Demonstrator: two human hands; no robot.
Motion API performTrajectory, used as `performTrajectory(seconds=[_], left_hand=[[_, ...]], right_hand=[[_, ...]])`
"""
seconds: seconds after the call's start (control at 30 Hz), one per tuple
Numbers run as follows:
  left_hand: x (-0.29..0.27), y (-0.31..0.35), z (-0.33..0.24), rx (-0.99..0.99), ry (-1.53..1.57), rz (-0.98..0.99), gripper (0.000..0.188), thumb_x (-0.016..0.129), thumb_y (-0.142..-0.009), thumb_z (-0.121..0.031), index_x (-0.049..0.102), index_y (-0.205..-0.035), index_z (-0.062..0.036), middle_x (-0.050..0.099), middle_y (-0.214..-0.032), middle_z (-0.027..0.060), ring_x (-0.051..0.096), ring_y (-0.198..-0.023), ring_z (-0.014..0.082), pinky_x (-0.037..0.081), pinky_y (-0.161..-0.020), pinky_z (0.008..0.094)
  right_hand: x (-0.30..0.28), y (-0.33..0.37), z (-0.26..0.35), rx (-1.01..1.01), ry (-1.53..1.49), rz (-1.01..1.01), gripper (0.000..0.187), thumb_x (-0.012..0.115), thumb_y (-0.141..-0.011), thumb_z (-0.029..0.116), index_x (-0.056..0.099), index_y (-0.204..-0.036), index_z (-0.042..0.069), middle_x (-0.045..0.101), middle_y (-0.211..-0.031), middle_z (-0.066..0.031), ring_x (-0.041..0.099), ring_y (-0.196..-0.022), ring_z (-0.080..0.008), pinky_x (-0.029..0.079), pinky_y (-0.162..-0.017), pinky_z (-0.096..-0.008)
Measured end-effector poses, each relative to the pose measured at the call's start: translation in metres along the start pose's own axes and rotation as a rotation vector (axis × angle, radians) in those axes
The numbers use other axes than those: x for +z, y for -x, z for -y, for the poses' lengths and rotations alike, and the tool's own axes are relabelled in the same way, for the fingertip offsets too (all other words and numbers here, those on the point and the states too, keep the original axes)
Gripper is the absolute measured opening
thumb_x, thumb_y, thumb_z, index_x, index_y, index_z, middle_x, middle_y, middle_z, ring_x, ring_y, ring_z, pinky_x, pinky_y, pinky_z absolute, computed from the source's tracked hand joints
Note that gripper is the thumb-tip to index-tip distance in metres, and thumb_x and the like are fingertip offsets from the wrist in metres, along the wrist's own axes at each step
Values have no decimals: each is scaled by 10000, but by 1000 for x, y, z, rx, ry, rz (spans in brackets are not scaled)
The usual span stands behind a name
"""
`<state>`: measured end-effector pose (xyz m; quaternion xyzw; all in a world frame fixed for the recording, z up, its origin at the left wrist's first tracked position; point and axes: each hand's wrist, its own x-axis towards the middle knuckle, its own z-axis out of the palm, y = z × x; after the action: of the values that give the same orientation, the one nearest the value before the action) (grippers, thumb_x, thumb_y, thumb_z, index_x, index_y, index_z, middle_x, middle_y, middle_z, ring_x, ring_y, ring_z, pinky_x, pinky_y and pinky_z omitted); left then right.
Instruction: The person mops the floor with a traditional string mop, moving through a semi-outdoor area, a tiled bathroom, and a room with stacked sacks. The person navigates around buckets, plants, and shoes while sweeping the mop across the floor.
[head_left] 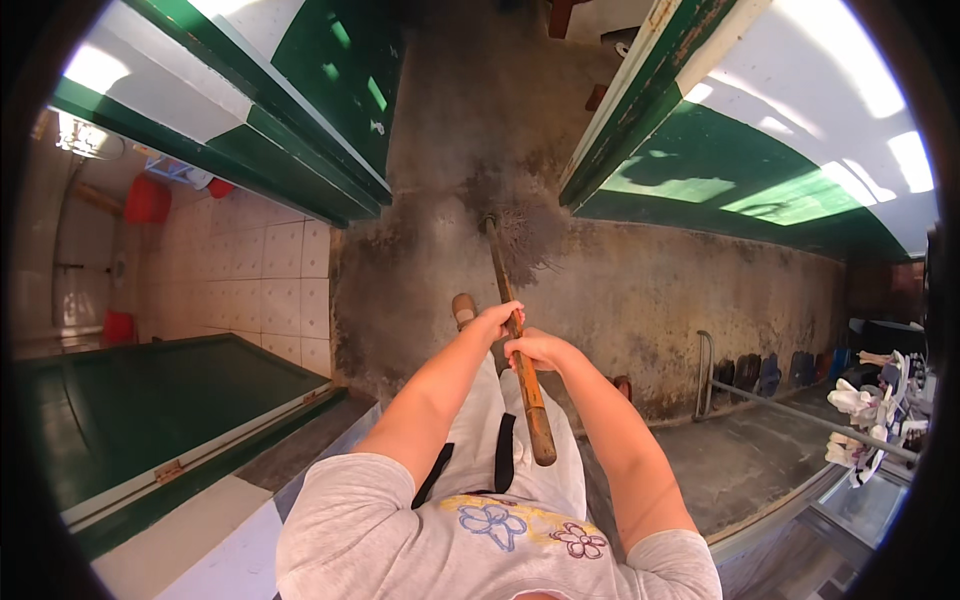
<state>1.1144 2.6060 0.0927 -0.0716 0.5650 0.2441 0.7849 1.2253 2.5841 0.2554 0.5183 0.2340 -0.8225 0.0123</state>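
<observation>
Both my hands grip the long wooden handle of a mop (pixel 534 405), which slants away from my body down to the floor. My left hand (pixel 503 318) is wrapped round it farther along, and my right hand (pixel 537 349) holds it a little nearer to me. The thick near end of the handle points at my waist. At the far end the dark stringy mop head (pixel 525 235) lies spread on the stained concrete floor (pixel 450 150), at a doorway. The floor around it looks dark. My brown shoe (pixel 464 308) stands left of the handle.
Green and white door frames and walls flank the doorway (pixel 330 200) (pixel 720 180). An open green door (pixel 170 420) is at left, before a tiled room with a red stool (pixel 148 200). At right are a metal rail (pixel 800 410), several shoes (pixel 768 375) and a rack of white shoes (pixel 855 405).
</observation>
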Motion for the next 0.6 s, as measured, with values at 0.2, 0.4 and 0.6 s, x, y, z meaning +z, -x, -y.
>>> performTrajectory(seconds=[0.2, 0.4, 0.6], left_hand=[[12, -11, -33, 144, 234, -86, 197, 563, -776, -150, 436, -686, -29, 468, -544, 88, 498, -462, 202, 440, -407, 306], [12, -12, -48, 190, 81, -307, 95, 521, -678, 28, 443, -726, 5, 487, -554, 102, 491, -415, 190, 410, -354, 326], [18, -23, -126, 135, 142, -230, 79, 556, -683, -3, 484, -712, 13, 514, -575, 104, 511, -436, 188, 433, -380, 323]], right_hand=[[-22, -47, 8, -37, -531, 28, 153, 593, -753, 95, 471, -796, 13, 495, -670, -66, 504, -542, -161, 456, -496, -272], [7, -3, 32, 213, -528, 56, 133, 561, -754, 38, 434, -718, 50, 436, -578, -32, 428, -471, -108, 346, -399, -216], [-6, -30, 114, 253, -397, 45, 146, 540, -728, 3, 409, -672, 35, 408, -538, -32, 394, -437, -114, 323, -394, -235]])
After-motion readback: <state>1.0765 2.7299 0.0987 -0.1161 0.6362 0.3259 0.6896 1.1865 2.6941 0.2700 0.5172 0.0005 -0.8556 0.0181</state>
